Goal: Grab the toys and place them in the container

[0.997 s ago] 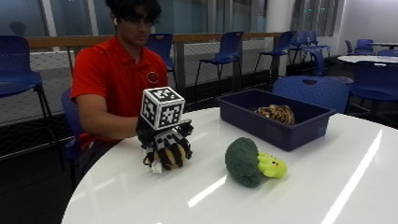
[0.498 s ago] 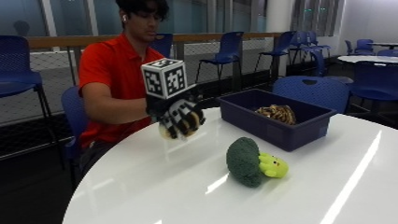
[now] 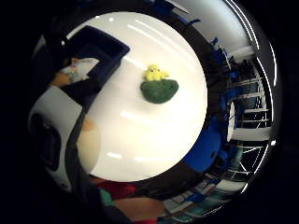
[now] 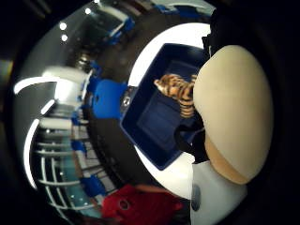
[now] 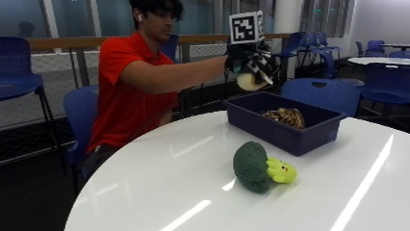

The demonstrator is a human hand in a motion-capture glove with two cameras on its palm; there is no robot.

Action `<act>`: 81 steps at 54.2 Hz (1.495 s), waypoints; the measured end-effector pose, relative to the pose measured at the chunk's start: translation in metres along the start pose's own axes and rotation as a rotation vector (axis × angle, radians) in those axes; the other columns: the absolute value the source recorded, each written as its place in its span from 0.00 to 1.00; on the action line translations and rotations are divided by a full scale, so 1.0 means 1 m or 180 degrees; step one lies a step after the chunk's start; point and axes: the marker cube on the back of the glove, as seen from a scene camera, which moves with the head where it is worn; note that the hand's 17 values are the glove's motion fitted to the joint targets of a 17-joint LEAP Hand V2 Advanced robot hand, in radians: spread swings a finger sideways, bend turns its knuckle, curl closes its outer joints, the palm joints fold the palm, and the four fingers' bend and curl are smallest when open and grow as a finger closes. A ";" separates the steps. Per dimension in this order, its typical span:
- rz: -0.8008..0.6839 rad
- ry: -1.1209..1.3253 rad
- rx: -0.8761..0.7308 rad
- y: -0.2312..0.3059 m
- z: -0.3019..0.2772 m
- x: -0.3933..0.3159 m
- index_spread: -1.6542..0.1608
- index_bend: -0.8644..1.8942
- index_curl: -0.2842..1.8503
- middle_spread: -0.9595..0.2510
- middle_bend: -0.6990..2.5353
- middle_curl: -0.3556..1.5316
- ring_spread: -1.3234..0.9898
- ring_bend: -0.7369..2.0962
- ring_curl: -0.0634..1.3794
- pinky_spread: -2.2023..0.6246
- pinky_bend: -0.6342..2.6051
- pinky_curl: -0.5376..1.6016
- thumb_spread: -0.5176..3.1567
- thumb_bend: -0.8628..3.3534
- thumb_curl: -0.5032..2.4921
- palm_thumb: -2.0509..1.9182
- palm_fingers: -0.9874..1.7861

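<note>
Container [image 5: 291, 136] rim beneath raised grip [image 5: 253, 67]

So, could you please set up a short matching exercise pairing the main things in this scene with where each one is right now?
Things:
1. green and yellow plush toy
2. striped tiger toy
3. cream-coloured toy
4. blue container

Places:
A. held in the gloved right hand, above the container
B. lying inside the container
C. on the white table, holding one toy
D. on the table beside the container

Pairs: 1-D, 2-B, 3-A, 4-C
</note>
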 end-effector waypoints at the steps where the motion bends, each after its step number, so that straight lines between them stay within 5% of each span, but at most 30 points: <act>1: -0.0024 -0.0023 0.0002 -0.004 -0.002 -0.007 0.66 0.39 0.42 0.38 0.37 0.49 0.33 0.57 0.42 0.63 0.51 0.44 0.31 0.23 0.46 0.69 0.69; 7: -0.0436 0.0077 0.0010 -0.028 -0.002 -0.037 0.66 0.39 0.44 0.37 0.37 0.51 0.33 0.57 0.43 0.63 0.51 0.45 0.30 0.23 0.47 0.69 0.68; 12: -0.0106 -0.0191 0.0028 -0.046 0.001 -0.072 0.65 0.39 0.46 0.37 0.36 0.52 0.32 0.57 0.43 0.62 0.51 0.45 0.31 0.22 0.47 0.68 0.66; 20: -0.0401 -0.0237 -0.0198 -0.052 0.017 -0.084 0.65 0.38 0.48 0.37 0.35 0.54 0.32 0.55 0.43 0.62 0.51 0.44 0.31 0.22 0.48 0.68 0.64; 23: -0.0398 0.0070 -0.0326 -0.051 0.025 -0.072 0.65 0.37 0.49 0.39 0.32 0.53 0.33 0.53 0.43 0.64 0.53 0.45 0.33 0.21 0.48 0.68 0.58; 28: -0.0546 -0.0313 -0.0348 -0.046 0.024 -0.067 0.67 0.35 0.47 0.55 0.26 0.50 0.43 0.44 0.41 0.71 0.56 0.48 0.40 0.17 0.43 0.58 0.28; 30: -0.0541 -0.0450 -0.0354 -0.046 0.022 -0.064 0.67 0.34 0.44 0.60 0.26 0.48 0.46 0.40 0.38 0.73 0.57 0.47 0.41 0.17 0.41 0.55 0.27; 45: 0.0067 -0.0294 -0.0261 -0.043 0.017 0.030 0.70 0.35 0.34 0.73 0.26 0.41 0.56 0.32 0.29 0.80 0.58 0.44 0.43 0.19 0.33 0.50 0.29; 81: 0.1232 -0.0094 -0.0482 -0.026 0.104 0.237 0.70 0.37 0.28 0.74 0.26 0.35 0.59 0.32 0.24 0.83 0.55 0.41 0.43 0.19 0.26 0.50 0.31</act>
